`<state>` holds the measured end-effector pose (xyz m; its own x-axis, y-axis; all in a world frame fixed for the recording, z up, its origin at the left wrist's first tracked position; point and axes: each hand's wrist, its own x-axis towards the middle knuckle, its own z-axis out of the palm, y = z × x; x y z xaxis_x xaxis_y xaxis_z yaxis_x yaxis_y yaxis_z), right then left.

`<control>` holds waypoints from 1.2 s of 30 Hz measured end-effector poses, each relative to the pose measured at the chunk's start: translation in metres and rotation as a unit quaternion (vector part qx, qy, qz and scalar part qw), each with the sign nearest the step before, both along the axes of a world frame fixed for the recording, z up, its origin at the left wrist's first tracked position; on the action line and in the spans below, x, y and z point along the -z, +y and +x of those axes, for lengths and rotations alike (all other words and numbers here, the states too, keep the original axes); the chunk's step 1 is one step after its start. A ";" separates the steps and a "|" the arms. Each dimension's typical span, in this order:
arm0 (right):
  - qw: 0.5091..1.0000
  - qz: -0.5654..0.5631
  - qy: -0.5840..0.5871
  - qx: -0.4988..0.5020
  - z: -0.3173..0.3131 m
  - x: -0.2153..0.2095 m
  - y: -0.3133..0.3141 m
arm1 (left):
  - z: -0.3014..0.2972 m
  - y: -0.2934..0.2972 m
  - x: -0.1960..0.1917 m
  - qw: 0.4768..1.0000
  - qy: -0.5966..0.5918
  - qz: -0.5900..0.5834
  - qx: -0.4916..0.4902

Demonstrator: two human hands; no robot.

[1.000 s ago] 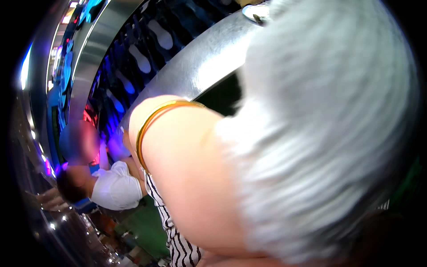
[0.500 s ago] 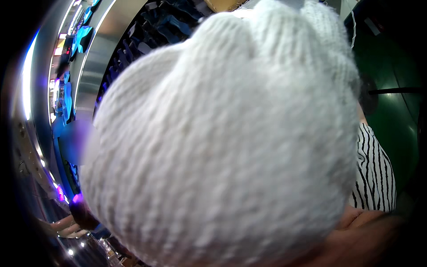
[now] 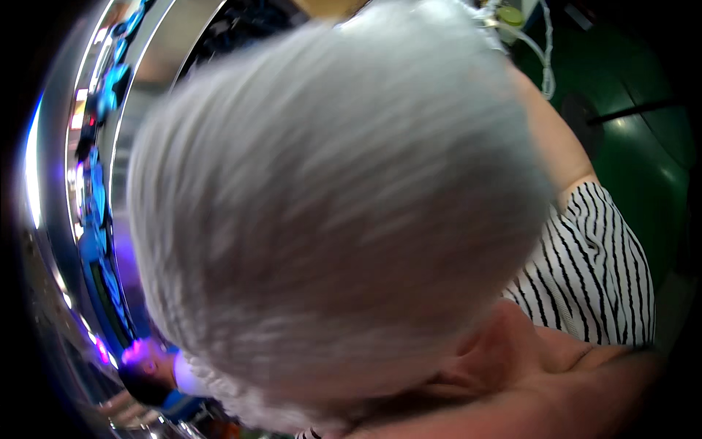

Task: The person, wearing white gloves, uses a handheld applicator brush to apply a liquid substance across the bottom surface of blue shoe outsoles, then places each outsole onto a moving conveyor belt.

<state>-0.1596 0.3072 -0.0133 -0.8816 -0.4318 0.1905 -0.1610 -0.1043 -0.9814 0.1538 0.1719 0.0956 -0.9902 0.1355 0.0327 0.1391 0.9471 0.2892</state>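
Observation:
A white knitted glove (image 3: 336, 212) covers what looks like my left hand, held so close that it fills the middle of the view. Motion blur smears it, and its fingers cannot be made out; whatever it may hold is hidden. The ribbed cuff lies toward the lower left. On the right, a bare right forearm (image 3: 559, 135) comes out of a black-and-white striped sleeve (image 3: 592, 271) and runs up behind the glove. My right hand at its end is mostly covered from sight.
Bright blue pieces (image 3: 95, 194) line a metal-edged line at the left. Dark pieces (image 3: 238, 29) lie beyond the glove, near tan cardboard (image 3: 329, 6). Another person (image 3: 150, 373) is at lower left. A white cord (image 3: 547, 66) hangs above the green floor (image 3: 643, 197), near a dark rod (image 3: 636, 110).
The gloved hand has shifted slightly left, and its finger bulges have blurred out of sight. More of the striped sleeve and the right forearm shows. The other person's head has come into clearer view.

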 end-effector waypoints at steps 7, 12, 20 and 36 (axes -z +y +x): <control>0.998 0.046 0.041 -0.010 0.011 -0.002 -0.005 | 0.004 0.008 -0.004 1.000 -0.005 0.008 -0.008; 0.992 0.094 0.081 0.002 0.006 -0.016 0.000 | -0.004 0.008 -0.013 1.000 -0.008 0.004 -0.003; 0.996 0.053 0.072 0.015 0.023 -0.054 0.014 | 0.003 0.016 -0.026 1.000 -0.010 0.008 0.025; 0.987 0.076 0.143 -0.010 0.015 0.005 0.005 | 0.004 0.025 0.005 1.000 -0.005 0.019 0.023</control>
<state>-0.1449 0.3119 -0.0186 -0.7924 -0.4912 0.3616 -0.4322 0.0339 -0.9011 0.1581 0.1967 0.0905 -0.9832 0.1801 0.0290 0.1796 0.9277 0.3273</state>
